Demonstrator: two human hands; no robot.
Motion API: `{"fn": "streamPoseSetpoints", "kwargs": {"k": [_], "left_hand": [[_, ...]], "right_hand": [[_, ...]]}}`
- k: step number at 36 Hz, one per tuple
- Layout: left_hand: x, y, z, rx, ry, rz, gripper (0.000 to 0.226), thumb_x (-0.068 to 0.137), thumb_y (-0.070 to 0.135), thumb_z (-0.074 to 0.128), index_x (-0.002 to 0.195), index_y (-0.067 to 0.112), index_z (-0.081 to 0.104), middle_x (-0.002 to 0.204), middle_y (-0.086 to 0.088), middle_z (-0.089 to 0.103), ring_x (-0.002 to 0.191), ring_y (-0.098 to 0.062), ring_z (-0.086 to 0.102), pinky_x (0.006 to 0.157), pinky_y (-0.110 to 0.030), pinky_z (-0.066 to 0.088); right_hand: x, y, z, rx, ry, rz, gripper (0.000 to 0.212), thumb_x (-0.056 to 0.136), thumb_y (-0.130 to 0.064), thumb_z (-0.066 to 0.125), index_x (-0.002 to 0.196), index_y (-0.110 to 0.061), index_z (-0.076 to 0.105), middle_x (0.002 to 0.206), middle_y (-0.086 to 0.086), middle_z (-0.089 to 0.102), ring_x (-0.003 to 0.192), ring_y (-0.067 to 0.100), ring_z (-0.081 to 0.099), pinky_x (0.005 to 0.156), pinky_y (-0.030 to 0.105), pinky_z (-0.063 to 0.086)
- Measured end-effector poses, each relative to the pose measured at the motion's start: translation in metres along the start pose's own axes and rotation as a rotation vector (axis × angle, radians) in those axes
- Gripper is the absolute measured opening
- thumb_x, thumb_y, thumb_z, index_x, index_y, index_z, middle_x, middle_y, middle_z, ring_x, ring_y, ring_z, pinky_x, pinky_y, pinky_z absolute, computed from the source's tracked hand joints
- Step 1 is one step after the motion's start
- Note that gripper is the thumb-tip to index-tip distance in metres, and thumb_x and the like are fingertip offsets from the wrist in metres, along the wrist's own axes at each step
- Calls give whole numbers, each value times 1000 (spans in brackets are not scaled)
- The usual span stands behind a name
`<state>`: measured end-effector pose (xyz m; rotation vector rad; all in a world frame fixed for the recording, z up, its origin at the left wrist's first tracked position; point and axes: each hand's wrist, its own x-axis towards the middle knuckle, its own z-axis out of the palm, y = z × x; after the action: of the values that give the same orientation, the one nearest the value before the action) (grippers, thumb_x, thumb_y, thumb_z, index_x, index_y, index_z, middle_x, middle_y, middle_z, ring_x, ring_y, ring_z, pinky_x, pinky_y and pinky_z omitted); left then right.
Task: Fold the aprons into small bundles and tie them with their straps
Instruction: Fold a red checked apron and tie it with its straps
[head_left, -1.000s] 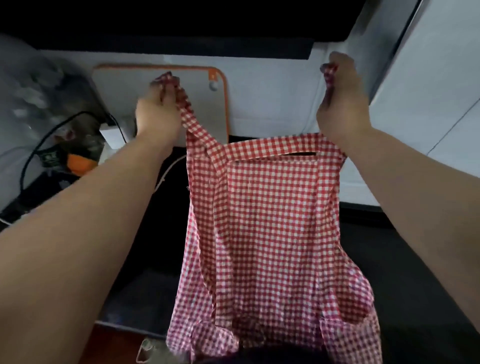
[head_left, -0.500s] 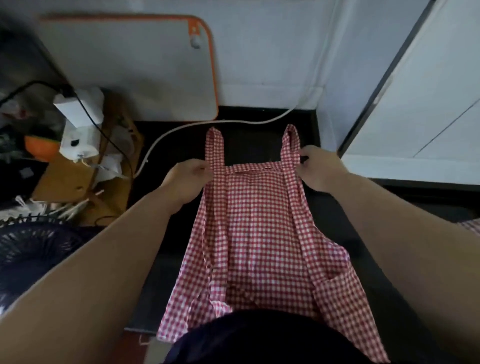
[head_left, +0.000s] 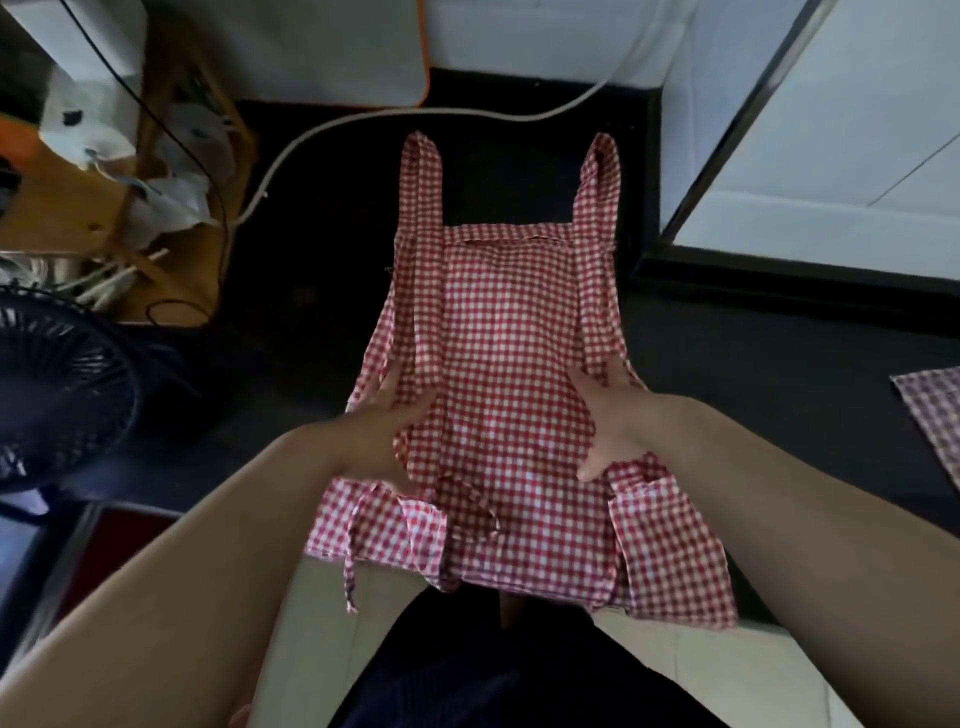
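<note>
The red-and-white checked apron (head_left: 509, 338) lies flat on the dark worktop (head_left: 753, 389), near the middle of its width. Its long axis runs from the near edge straight towards the far edge. The bib end points away from the person, and the two shoulder straps, left (head_left: 421, 176) and right (head_left: 597, 182), reach as narrow loops towards the far edge, well apart from each other. The hem end lies at the near edge, where the cloth is rumpled and folded over on both sides. A thin tie strap (head_left: 349, 577) hangs off that edge at the left.

The left hand (head_left: 387, 426) rests on the apron's left side about halfway along its length. Its fingers are straight and spread, pressing the cloth down without gripping it. The right hand (head_left: 613, 415) mirrors it on the right side, palm down with fingers extended and the thumb pointing back towards the near edge.

A second piece of checked cloth (head_left: 930, 415) lies at the worktop's right edge, well apart from the apron. A white cable (head_left: 363, 119) curves across the far part of the worktop. A dark fan (head_left: 52, 389) stands by the left edge.
</note>
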<state>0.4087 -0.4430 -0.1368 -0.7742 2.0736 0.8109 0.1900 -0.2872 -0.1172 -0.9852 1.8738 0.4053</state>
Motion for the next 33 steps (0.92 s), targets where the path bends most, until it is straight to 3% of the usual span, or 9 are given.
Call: {"fn": "streamPoseSetpoints", "kwargs": {"k": [5,11,14,16,21,24,27,30,33], "left_hand": [[17,-5,2,40,223,6,122,71,56,75,145,45,-21,150,-2,-41,142,-26,-31,119,-47,-6],[48,-15,-46,-18,377,-56,111,75,59,70,150,41,-10,156,-8,-30,145,-29,-23,120,-45,-6],[67,-12,-68,-4,684,-167,96,78,64,64,152,40,8,161,-6,-13,147,-31,-7,118,-50,6],[73,-4,-78,-6,867,-310,85,83,57,63,150,31,18,159,-12,2,142,-36,11,113,-51,18],[71,6,-72,-179,910,-305,59,94,37,57,140,11,31,140,-19,27,123,-38,36,96,-47,39],[62,10,-57,-310,849,-240,54,98,37,48,137,6,30,137,-21,38,118,-41,47,88,-45,42],[50,15,-44,-434,800,-183,72,90,48,56,139,7,24,140,-18,36,123,-37,45,92,-45,42],[40,22,-32,-397,700,-132,93,76,49,74,140,12,18,142,-11,22,133,-30,32,102,-48,39],[36,26,-23,-313,640,-148,81,77,34,75,136,14,23,138,-9,21,132,-27,29,101,-42,39]], "right_hand": [[25,10,-8,-51,158,-39,117,79,-40,75,149,-31,-19,155,8,-29,146,34,-6,120,45,11],[63,11,-53,43,519,-39,108,78,-41,75,150,-39,-4,158,10,-3,139,41,17,111,57,25],[73,-3,-75,-3,787,86,83,87,-34,64,149,-35,9,156,17,11,136,42,24,108,52,25],[76,-9,-83,-51,855,150,69,91,-40,56,147,-32,17,151,16,22,132,40,30,106,49,26],[61,-22,-70,42,1149,87,45,95,-40,47,124,-7,48,123,19,50,109,37,48,87,44,39],[50,-25,-49,275,929,83,45,94,-38,50,126,-7,41,121,15,53,106,34,54,77,38,41],[42,-20,-28,411,676,176,56,90,-37,57,132,-8,33,126,15,51,110,33,54,84,38,45],[38,-19,-15,490,681,211,50,93,-33,54,132,-7,35,126,15,53,111,31,55,91,38,45],[39,-15,-15,505,599,288,46,98,-27,44,137,-5,35,132,16,51,118,33,52,99,42,42]]}}
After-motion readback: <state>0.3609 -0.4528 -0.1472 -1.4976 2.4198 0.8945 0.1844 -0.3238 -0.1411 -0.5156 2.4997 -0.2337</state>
